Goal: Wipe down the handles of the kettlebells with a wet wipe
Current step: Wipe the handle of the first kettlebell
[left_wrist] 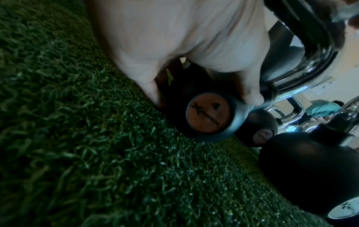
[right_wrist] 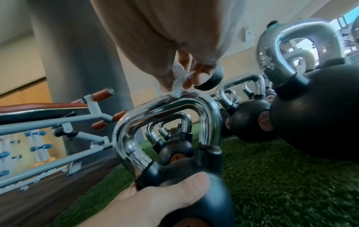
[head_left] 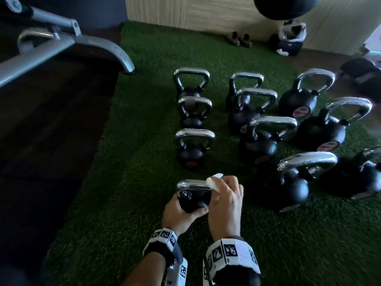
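Observation:
A small black kettlebell [head_left: 194, 200] with a chrome handle [head_left: 190, 183] stands on the green turf nearest me. My left hand [head_left: 181, 213] grips its black ball, thumb across the front [right_wrist: 182, 184]. In the left wrist view the ball [left_wrist: 205, 116] shows an orange round label. My right hand [head_left: 225, 200] pinches a white wet wipe [head_left: 214, 181] and presses it on the right end of the handle's top bar. The right wrist view shows the wipe [right_wrist: 179, 81] bunched between the fingertips, touching the top of the chrome handle [right_wrist: 169, 110].
Several more black kettlebells with chrome handles stand in rows on the turf [head_left: 134, 203] ahead and to the right, the nearest large one [head_left: 288, 182] just right of my right hand. A grey metal bench frame [head_left: 61, 46] lies far left over dark flooring. Bags sit by the back wall.

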A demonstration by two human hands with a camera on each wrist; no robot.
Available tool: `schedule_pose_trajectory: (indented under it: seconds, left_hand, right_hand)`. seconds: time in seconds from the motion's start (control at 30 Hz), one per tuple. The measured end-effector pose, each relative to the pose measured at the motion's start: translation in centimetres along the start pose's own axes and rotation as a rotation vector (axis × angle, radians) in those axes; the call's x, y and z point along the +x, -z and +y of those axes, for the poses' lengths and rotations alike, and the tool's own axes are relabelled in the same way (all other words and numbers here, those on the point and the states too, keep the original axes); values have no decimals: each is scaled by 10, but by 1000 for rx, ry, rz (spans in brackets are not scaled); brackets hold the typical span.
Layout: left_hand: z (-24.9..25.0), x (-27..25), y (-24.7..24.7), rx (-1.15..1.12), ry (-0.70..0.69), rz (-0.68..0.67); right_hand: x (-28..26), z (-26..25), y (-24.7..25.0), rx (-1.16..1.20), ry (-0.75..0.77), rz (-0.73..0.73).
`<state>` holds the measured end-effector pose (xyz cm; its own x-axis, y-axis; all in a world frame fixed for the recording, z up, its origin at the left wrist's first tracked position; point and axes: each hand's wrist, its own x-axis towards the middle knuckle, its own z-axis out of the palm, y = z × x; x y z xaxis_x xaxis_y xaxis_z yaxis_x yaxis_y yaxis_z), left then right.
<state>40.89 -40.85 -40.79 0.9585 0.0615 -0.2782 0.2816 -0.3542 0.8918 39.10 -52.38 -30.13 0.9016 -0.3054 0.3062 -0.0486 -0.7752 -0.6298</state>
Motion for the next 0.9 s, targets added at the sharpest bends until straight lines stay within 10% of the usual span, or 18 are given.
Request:
schedule_pose_trajectory:
  seconds: [0.53, 0.9]
  left_hand:
    - [-1, -4, -4, 6, -1, 24]
    - [4, -8, -4, -63, 16, 23]
  right_hand:
    - [-3, 23, 3, 85, 36, 71]
    - [10, 55, 7, 400, -384, 23]
